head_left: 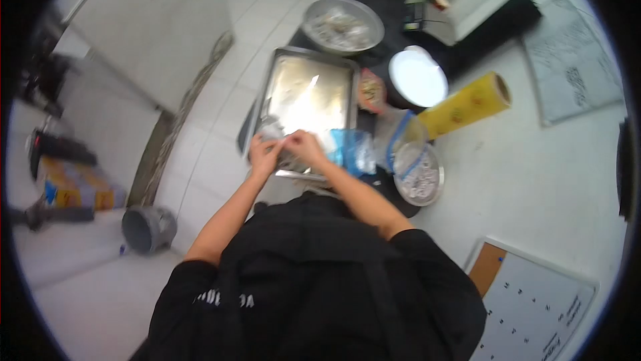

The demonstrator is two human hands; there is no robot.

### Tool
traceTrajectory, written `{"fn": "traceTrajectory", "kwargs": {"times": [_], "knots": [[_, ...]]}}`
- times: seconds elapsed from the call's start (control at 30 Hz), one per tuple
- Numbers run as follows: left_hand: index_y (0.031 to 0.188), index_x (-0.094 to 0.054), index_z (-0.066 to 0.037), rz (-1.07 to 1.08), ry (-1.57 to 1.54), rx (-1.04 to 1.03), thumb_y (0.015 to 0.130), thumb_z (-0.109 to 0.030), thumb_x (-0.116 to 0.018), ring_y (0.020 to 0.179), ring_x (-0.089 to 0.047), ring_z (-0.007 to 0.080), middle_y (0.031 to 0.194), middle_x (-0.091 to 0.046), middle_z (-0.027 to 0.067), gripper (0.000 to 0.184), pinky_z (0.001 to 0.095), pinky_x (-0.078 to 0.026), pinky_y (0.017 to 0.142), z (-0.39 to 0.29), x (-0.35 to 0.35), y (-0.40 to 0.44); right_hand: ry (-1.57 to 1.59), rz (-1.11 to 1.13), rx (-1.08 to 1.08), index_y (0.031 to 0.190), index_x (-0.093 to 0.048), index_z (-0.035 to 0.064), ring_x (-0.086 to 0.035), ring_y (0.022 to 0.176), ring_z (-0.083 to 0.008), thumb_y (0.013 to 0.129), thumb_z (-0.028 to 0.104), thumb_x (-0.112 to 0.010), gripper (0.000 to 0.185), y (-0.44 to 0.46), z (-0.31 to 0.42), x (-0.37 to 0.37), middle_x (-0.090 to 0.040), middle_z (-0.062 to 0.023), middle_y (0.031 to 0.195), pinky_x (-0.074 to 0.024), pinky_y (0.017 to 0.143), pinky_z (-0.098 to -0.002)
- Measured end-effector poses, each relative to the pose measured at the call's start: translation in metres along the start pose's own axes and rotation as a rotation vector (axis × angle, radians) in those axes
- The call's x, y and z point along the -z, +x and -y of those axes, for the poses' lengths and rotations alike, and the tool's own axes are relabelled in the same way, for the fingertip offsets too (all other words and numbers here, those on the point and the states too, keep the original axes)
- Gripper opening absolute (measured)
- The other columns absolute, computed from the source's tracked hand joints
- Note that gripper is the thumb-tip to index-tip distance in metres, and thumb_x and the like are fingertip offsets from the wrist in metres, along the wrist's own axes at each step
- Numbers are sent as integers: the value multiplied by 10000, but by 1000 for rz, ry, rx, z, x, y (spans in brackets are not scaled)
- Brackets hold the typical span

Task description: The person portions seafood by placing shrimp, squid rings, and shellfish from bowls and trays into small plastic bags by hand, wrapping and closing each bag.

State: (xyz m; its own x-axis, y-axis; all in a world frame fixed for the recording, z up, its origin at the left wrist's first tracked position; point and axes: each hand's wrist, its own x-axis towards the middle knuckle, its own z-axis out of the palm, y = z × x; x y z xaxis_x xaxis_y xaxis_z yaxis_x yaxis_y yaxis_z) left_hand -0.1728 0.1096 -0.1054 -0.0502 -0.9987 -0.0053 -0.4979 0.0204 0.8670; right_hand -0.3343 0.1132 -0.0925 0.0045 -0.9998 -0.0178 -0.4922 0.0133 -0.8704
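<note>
Over the near end of a shiny metal tray point(310, 87), my left hand point(265, 152) and my right hand point(304, 147) meet with their fingertips close together. Both hands have their fingers pinched at a small thing too blurred to make out. A greyish clump point(270, 128) shows just beyond my left hand. Beside my right hand, at the tray's right edge, lies a blue and clear plastic packet point(354, 150).
Behind the tray stands a metal bowl point(342, 25) of clear wrapped pieces. To the right are a red packet point(371, 90), a white plate point(418, 79), a yellow roll point(465, 104), a zip bag point(399, 135) and a second bowl point(420, 177). A grey bin point(148, 229) stands at the left.
</note>
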Motion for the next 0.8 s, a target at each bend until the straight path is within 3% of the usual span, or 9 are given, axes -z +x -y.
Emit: {"fn": "traceTrajectory", "kwargs": {"times": [0.07, 0.23, 0.37, 0.47, 0.53, 0.57, 0.63, 0.73, 0.8], "knots": [[851, -734, -81, -48, 36, -9, 771, -318, -703, 1164, -459, 386, 1237, -489, 274, 253, 416, -354, 994, -1, -3, -3, 1, -22, -37, 831, -680, 12, -617, 695, -174, 748, 259, -703, 262, -4, 9, 2, -656, -126, 772, -501, 660, -322], [838, -705, -16, 13, -109, 38, 807, -320, -662, 1117, -460, 369, 1160, -508, 257, 308, 417, -351, 966, 11, -8, 3, -122, -109, 157, 771, -625, -1, -593, 685, -288, 765, 236, -663, 240, -7, 25, 3, -594, -158, 741, -484, 639, -360], [802, -686, -2, -48, -140, 57, 827, -260, -632, 1118, -445, 345, 1144, -516, 211, 265, 401, -344, 960, 13, -9, 10, -190, -136, 527, 750, -556, 14, -538, 752, -315, 746, 116, -652, 140, -13, 45, 13, -542, -137, 770, -458, 672, -386], [907, -667, -11, 74, -147, 21, 823, -200, -627, 1137, -446, 335, 1169, -517, 186, 210, 397, -344, 974, -16, 13, 10, -193, -126, 584, 785, -552, 18, -542, 770, -309, 736, 86, -653, 132, -14, 59, 30, -549, -123, 802, -461, 675, -381], [1068, -597, -24, 68, -208, -278, 803, -92, -592, 1194, -431, 329, 1230, -504, 176, 274, 397, -327, 1011, -32, 22, 11, -180, -133, 619, 799, -553, 20, -544, 774, -306, 740, 87, -649, 132, -14, 73, 41, -550, -121, 810, -463, 679, -380], [1068, -597, -24, 67, -210, -282, 803, -92, -592, 1194, -431, 329, 1230, -504, 176, 274, 397, -327, 1011, -49, 32, 9, -204, -89, 648, 812, -554, 24, -547, 784, -303, 743, 84, -646, 130, -14, 79, 45, -552, -117, 821, -465, 686, -378], [1216, -492, -34, 86, -158, -608, 774, 0, -513, 1220, -438, 324, 1273, -493, 176, 443, 385, -319, 1037, -83, 52, 4, -228, -50, 675, 825, -554, 29, -550, 794, -300, 745, 81, -642, 129, -16, 88, 53, -554, -113, 832, -467, 692, -376], [1263, -463, -30, 272, -366, -467, 748, 16, -471, 1210, -461, 323, 1273, -501, 174, 518, 369, -329, 1036, -94, 63, 1, -225, 23, 675, 837, -553, 34, -556, 803, -298, 749, 83, -641, 135, -20, 101, 61, -559, -109, 842, -471, 700, -375], [1275, -455, -31, 302, -315, -498, 746, 10, -471, 1199, -472, 322, 1264, -508, 172, 531, 363, -338, 1029, -98, 66, -3, -199, -76, 710, 832, -550, 34, -560, 803, -297, 751, 79, -638, 128, -23, 111, 65, -563, -107, 846, -473, 696, -372]]}}
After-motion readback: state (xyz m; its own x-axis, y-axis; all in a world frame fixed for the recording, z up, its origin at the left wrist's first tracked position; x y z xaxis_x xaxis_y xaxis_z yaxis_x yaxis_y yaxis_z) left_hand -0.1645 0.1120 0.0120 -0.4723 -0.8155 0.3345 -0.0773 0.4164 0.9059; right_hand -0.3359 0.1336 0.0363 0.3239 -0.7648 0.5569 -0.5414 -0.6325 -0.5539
